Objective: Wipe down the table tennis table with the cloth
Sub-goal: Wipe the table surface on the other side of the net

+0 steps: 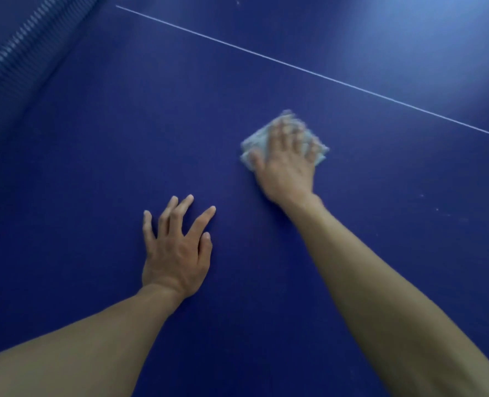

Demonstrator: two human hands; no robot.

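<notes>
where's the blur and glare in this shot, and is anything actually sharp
Head view: the right hand and the cloth under it are smeared by motion blur. Head view: the left hand, flat on the table, is fairly sharp. Head view: pale glare washes out the table's top right corner.

Only one camera is looking at this scene. It is sitting on the person's head and is facing forward and steeply down onto the table (94,167). It is staying close, so the blue top is filling nearly the whole picture. The left hand (176,253) is showing near the middle, the right hand (287,167) a little farther and to the right. A ribbed strip (22,53) is cutting the far left corner, and a white line (294,67) is crossing the far part slantwise.
</notes>
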